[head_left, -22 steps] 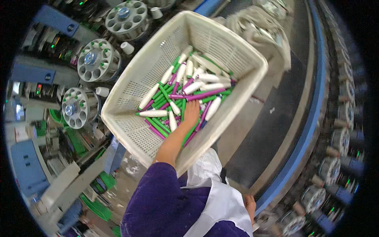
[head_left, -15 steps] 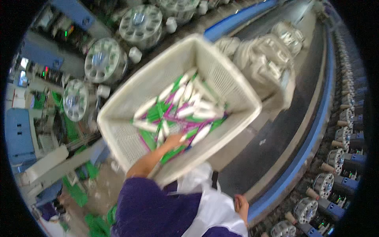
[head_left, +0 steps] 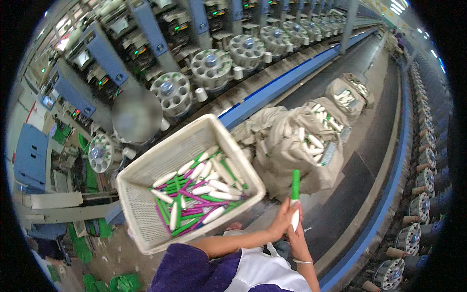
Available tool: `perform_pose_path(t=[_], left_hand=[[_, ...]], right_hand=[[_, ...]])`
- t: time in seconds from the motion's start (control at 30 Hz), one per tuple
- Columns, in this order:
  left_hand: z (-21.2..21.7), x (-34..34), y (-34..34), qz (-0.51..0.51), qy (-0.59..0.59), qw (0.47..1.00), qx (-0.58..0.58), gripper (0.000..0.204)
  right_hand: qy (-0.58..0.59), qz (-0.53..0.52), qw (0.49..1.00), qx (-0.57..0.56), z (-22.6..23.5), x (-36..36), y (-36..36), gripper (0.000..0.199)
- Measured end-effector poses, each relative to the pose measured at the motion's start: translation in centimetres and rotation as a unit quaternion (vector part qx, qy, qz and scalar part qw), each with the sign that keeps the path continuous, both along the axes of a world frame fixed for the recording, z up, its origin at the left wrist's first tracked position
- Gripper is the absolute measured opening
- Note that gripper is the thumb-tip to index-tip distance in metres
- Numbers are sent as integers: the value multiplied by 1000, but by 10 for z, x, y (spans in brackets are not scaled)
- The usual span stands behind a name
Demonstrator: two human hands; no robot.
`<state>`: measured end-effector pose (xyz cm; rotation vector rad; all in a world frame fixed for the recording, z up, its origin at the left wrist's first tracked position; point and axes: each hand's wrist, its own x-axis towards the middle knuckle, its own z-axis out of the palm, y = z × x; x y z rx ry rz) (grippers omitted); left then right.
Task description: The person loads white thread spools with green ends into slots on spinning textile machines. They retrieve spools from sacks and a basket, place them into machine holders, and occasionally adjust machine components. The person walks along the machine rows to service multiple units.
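Note:
A yarn bobbin point(head_left: 295, 197) with a green tube end and white yarn stands nearly upright between my hands. My left hand point(head_left: 281, 221) reaches across from the left and closes its fingers on the yarn part. My right hand point(head_left: 298, 239), with a band at the wrist, grips the lower end from below; its fingers are partly hidden. To the left of my hands is a white plastic basket point(head_left: 130, 214). Inside lie several bobbins, some wound with white yarn point(head_left: 219, 186), along with bare green tubes and purple tubes point(head_left: 192, 198).
Cloth sacks point(head_left: 277, 168) full of white bobbins stand in the aisle beyond the basket. A winding machine with round bobbin magazines point(head_left: 211, 68) and a blue rail point(head_left: 287, 91) runs along the left. Another machine row point(head_left: 407, 241) lines the right side. Green cloth point(head_left: 124, 283) lies at lower left.
My left hand has come out of the basket and moved right, with a bobbin now held. My right hand has risen to meet it. The view has shifted, with the basket lower.

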<state>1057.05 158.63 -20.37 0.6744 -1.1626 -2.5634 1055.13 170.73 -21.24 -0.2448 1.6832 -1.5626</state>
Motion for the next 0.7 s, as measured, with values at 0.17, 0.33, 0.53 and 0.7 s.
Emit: perform_pose_path(t=[0.17, 0.33, 0.53, 0.7], left_hand=[[-8, -108, 74, -104, 118, 977, -147, 48], [-24, -129, 120, -501, -26, 822, -268, 30], [-10, -115, 108, 28, -99, 987, -120, 28], [-3, -109, 51, 252, 78, 963, 60, 32]], right_hand=[[-58, -23, 998, -15, 23, -104, 99, 38], [-29, -13, 998, -54, 31, -218, 191, 33], [-55, 152, 985, -65, 13, -303, 201, 53], [-136, 307, 939, -71, -14, -314, 129, 44]])
